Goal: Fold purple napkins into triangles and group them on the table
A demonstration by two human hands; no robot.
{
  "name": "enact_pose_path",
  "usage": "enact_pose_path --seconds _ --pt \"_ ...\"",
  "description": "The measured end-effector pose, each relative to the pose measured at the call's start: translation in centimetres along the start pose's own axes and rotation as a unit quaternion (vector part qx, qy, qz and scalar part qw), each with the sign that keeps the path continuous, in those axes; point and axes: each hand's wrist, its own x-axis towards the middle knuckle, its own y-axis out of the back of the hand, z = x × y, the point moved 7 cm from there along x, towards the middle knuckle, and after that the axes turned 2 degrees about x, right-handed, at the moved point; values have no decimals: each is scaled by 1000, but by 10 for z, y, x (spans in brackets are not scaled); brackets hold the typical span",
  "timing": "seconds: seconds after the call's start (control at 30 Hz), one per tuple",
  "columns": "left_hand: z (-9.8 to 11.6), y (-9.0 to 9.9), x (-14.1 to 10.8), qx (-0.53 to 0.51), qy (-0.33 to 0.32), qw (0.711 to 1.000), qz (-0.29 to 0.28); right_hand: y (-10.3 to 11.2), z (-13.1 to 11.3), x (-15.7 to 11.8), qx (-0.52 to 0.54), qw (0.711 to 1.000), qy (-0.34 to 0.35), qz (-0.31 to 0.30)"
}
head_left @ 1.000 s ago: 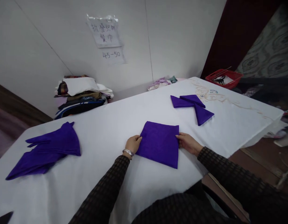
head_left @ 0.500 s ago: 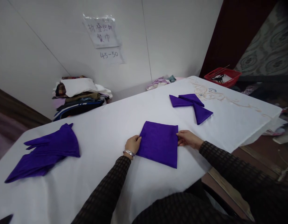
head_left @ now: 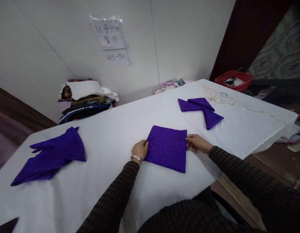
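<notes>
The two hands are apart, each pinching an edge of the same purple cloth square: the left hand (head_left: 140, 149) grips its left edge between thumb and fingers, and the right hand (head_left: 197, 143) nips its right edge near the upper corner. The purple cloth square (head_left: 166, 149) lies between them on the white-covered counter (head_left: 130, 124), spread smooth, with its near edge slanting down toward the right. A silvery bracelet (head_left: 137, 158) circles the left wrist, and dark checked sleeves (head_left: 111, 197) cover both arms. Beyond the right hand, a folded purple piece (head_left: 211, 119) with pointed ends lies near embroidery (head_left: 222, 94) on the white covering. Well to the left of the left hand rests a loosely bunched purple cloth (head_left: 60, 145). Past the counter's far edge, a stack of folded fabrics (head_left: 88, 100) stands against the wall (head_left: 188, 35), below a handwritten sign (head_left: 109, 38) reading "45-50" in its lower part. At the far right, a red basket (head_left: 247, 83) holds a black item.
</notes>
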Motion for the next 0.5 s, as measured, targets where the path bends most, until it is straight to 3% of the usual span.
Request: enact_pose_path --seconds 0.17,0.3,0.4,0.5 --pt "-5 10 -2 -2 -2 1000 15 7 -3 -2 -54 998 16 12" --pt "5 29 -16 0 -89 992 93 12 -24 -12 -135 978 141 73" --pt "31 23 -41 12 -212 973 86 -8 -46 -27 -189 936 288 69" --pt "55 -1 -65 46 -307 950 38 -45 -55 -36 -276 878 392 -4"
